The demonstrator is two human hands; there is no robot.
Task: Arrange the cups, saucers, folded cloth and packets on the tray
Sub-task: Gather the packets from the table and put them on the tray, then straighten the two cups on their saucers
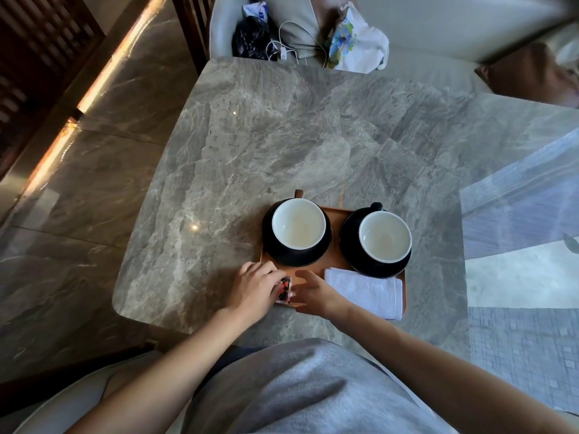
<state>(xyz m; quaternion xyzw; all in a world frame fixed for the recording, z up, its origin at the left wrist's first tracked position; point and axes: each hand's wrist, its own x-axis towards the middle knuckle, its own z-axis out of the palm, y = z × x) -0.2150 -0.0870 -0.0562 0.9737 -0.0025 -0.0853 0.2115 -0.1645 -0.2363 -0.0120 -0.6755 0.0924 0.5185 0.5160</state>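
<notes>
Sitting at a marble table [282,126], a person is setting out a coffee service on a wooden tray [336,214] near the table's close edge. Two white-lined cups, the left cup [298,223] and the right cup [385,236], are standing upright and empty, each on its own black saucer, the left saucer [269,242] and the right saucer [347,242], side by side along the tray's far half, handles pointing away. A folded white cloth [365,291] is lying on the tray's near right, its far edge tucked just under the right saucer's rim. The left hand [255,285] is curling its fingers [269,270] over a small stack of red-printed packets [284,291] at the tray's near left corner, apparently squaring them into the one space left. The right hand [316,292] is hovering beside the packets, fingers loosely spread and holding nothing, seemingly ready to steady them. Judging by the layout, only the packets are awaiting final placement.
</notes>
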